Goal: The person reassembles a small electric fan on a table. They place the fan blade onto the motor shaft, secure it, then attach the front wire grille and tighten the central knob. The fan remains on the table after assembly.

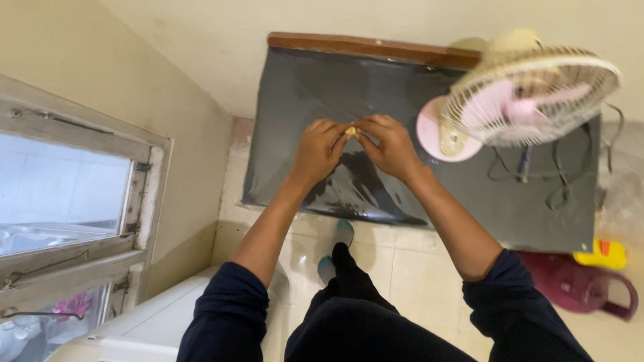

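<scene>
My left hand (pixel 318 151) and my right hand (pixel 386 145) meet above a table covered with a dark grey plastic sheet (pixel 335 94). Between the fingertips of both hands sits a small yellow piece (pixel 351 130), pinched from both sides; what it is cannot be made out. Both forearms reach out from dark blue rolled sleeves. A table fan (pixel 530 94) with a cream grille and pink blades stands on the sheet just right of my right hand.
The fan's black cord (pixel 557 174) trails over the sheet's right side. A maroon jug (pixel 583 285) and a yellow object (pixel 600 255) lie on the tiled floor at right. A window frame (pixel 144 201) fills the left wall; a white appliance top (pixel 168 315) is below it.
</scene>
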